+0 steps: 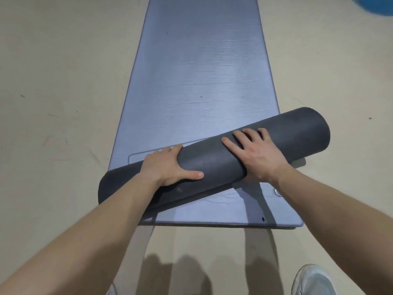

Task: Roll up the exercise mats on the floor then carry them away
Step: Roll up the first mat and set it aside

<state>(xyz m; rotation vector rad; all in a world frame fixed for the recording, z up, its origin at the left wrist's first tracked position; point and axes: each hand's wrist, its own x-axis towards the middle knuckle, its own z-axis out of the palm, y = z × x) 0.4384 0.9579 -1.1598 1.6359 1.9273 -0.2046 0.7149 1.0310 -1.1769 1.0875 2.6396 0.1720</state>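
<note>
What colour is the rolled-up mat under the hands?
The rolled mat is dark charcoal grey, clearest in the head view.

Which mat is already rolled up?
The dark grey mat, a tube lying slantwise. The left hand grips it and the right hand rests on top. The blue-grey mat beneath it lies spread flat on the floor.

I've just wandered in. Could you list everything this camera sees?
dark grey rolled foam mat: one, dark grey, lying slantwise across the flat mat's near end
blue-grey flat foam mat: one, blue-grey, spread on the floor
silver metal eyelet: one, silver, near the flat mat's near right corner
blurred blue object: one, blue, top right corner, too blurred to name
beige floor: beige, under everything
white shoes: two, white, bottom edge
left hand: one, grips the roll
right hand: one, fingers spread on the roll
</note>
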